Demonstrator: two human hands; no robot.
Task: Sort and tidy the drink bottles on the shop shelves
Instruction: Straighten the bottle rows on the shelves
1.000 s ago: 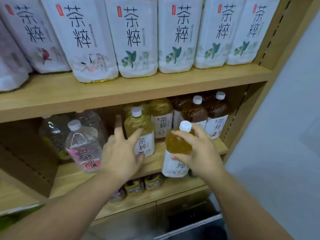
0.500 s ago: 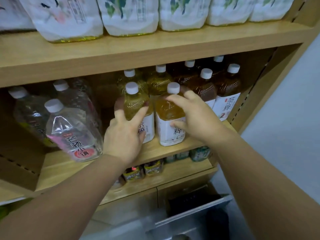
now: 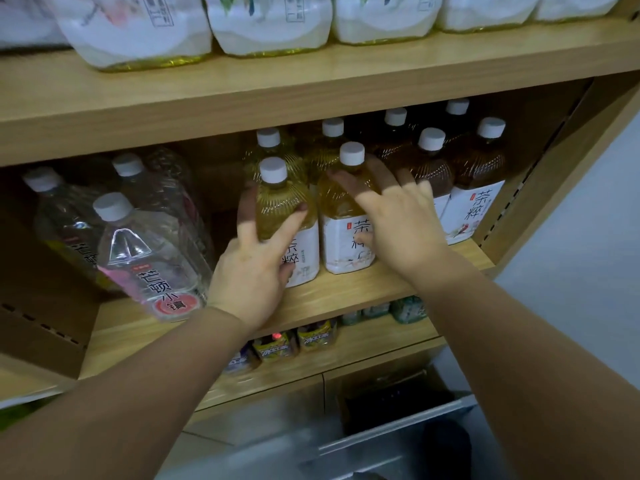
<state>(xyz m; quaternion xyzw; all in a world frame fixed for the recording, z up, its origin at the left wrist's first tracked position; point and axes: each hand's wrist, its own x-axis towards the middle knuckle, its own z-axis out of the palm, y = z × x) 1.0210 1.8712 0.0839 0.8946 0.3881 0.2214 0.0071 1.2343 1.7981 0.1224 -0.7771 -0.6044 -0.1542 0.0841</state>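
Note:
Two yellow tea bottles with white caps and white labels stand side by side at the front of the middle shelf (image 3: 346,296). My left hand (image 3: 252,275) holds the left yellow tea bottle (image 3: 277,209), with fingers spread across its front and left side and the thumb on the label. My right hand (image 3: 398,230) grips the right yellow tea bottle (image 3: 341,206), fingers over its shoulder, thumb on its label. That bottle stands upright on the shelf board. More yellow tea bottles (image 3: 268,147) stand behind them.
Brown tea bottles (image 3: 478,168) fill the shelf's right end up to the side panel (image 3: 554,168). Clear water bottles (image 3: 145,251) lean at the left. Large white-labelled bottles (image 3: 270,26) line the upper shelf. Small bottles (image 3: 277,344) sit on the lower shelf above an open grey drawer (image 3: 398,434).
My right hand lifted its yellow tea bottle from below the shelf edge and set it on the middle shelf beside the left bottle. My head came closer and lower.

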